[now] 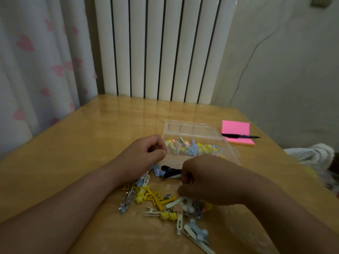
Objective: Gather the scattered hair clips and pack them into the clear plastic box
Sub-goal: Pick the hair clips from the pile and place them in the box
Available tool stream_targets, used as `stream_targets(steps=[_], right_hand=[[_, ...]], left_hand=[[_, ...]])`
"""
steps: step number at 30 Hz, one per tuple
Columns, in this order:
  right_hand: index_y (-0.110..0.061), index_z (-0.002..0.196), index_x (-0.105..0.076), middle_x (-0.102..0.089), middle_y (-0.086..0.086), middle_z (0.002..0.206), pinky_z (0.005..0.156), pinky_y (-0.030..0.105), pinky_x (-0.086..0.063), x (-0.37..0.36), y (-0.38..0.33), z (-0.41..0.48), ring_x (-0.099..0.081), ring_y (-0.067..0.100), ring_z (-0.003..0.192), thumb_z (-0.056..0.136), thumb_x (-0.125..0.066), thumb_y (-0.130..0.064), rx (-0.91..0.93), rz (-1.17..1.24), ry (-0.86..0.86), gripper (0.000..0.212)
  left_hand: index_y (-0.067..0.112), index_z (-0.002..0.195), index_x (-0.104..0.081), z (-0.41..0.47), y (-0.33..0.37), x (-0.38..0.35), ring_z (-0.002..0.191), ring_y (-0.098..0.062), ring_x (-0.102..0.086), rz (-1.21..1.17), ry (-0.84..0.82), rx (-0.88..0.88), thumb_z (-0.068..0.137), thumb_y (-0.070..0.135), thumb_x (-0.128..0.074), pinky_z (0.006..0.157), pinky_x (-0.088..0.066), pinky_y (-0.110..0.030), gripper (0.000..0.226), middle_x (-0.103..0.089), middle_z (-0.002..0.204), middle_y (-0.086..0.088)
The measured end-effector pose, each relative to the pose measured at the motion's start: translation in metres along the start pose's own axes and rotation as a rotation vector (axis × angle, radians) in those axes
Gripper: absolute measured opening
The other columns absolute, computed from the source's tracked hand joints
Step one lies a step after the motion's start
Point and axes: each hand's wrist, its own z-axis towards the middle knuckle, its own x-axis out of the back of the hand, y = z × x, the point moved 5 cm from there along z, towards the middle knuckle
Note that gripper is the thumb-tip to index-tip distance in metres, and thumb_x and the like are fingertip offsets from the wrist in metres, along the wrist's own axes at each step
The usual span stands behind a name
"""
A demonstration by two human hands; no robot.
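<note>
Chiefly to guard against: nudging the light clear plastic box (176, 160) with the left grip (145, 153), curled close beside its left wall, or snagging several tangled hair clips (154, 197) at once and dropping them short of the rim. Impossible to tell whether either grip has hold of anything: left fingers curled inward, right grip (207, 180) knuckles-up, fingers bent down into the pile on the counter (91, 143) beside a black clip (169, 172). Inside the box, only one row of pastel clips (192, 148) along the far wall, lid (190, 128) open behind.
</note>
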Motion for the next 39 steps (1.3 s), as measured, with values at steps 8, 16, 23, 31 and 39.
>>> stream_targets(steps=[8, 16, 23, 31, 39], right_hand=[[-0.037, 0.092, -0.060, -0.061, -0.012, 0.077, 0.057, 0.017, -0.042, 0.021, 0.016, 0.000, -0.058, 0.000, 0.069, 0.098, -0.064, -0.044, 0.063, 0.354, 0.324, 0.009], [-0.031, 0.093, -0.070, -0.071, -0.007, 0.078, 0.062, 0.026, -0.050, 0.042, 0.104, -0.008, -0.066, 0.004, 0.069, 0.102, -0.063, -0.036, -0.182, 0.619, 0.846, 0.013], [-0.029, 0.086, -0.079, -0.073, -0.012, 0.080, 0.061, 0.024, -0.043, 0.021, 0.147, -0.001, -0.065, 0.003, 0.074, 0.093, -0.077, -0.035, -0.379, 0.562, 0.801, 0.009], [-0.024, 0.100, -0.084, -0.076, -0.006, 0.085, 0.060, 0.027, -0.047, 0.014, 0.152, 0.005, -0.065, 0.010, 0.070, 0.095, -0.071, -0.035, -0.491, 0.326, 0.648, 0.017], [-0.024, 0.103, -0.080, -0.072, -0.007, 0.093, 0.065, 0.030, -0.046, 0.026, 0.129, 0.000, -0.062, 0.012, 0.078, 0.098, -0.064, -0.034, -0.406, 0.149, 0.744, 0.019]], left_hand=[[0.022, 0.092, -0.069, 0.000, -0.001, 0.001, 0.066, -0.009, -0.051, 0.020, 0.004, 0.000, 0.101, 0.018, -0.065, 0.060, -0.043, -0.018, 0.011, -0.061, 0.077, -0.003], [0.020, 0.092, -0.069, -0.002, 0.001, 0.001, 0.065, -0.011, -0.050, -0.001, -0.005, 0.012, 0.102, 0.018, -0.064, 0.059, -0.043, -0.021, 0.011, -0.059, 0.079, -0.014], [0.019, 0.094, -0.069, -0.001, 0.002, 0.000, 0.068, -0.013, -0.051, -0.001, -0.001, 0.015, 0.102, 0.016, -0.064, 0.062, -0.043, -0.022, 0.010, -0.060, 0.081, -0.016], [0.024, 0.092, -0.070, 0.000, -0.001, 0.000, 0.067, -0.014, -0.052, 0.007, 0.000, 0.009, 0.102, 0.018, -0.064, 0.061, -0.044, -0.023, 0.013, -0.060, 0.080, -0.014], [0.024, 0.091, -0.070, 0.001, -0.001, 0.000, 0.064, -0.008, -0.051, 0.005, 0.001, 0.010, 0.101, 0.018, -0.065, 0.058, -0.043, -0.019, 0.013, -0.058, 0.073, 0.004]])
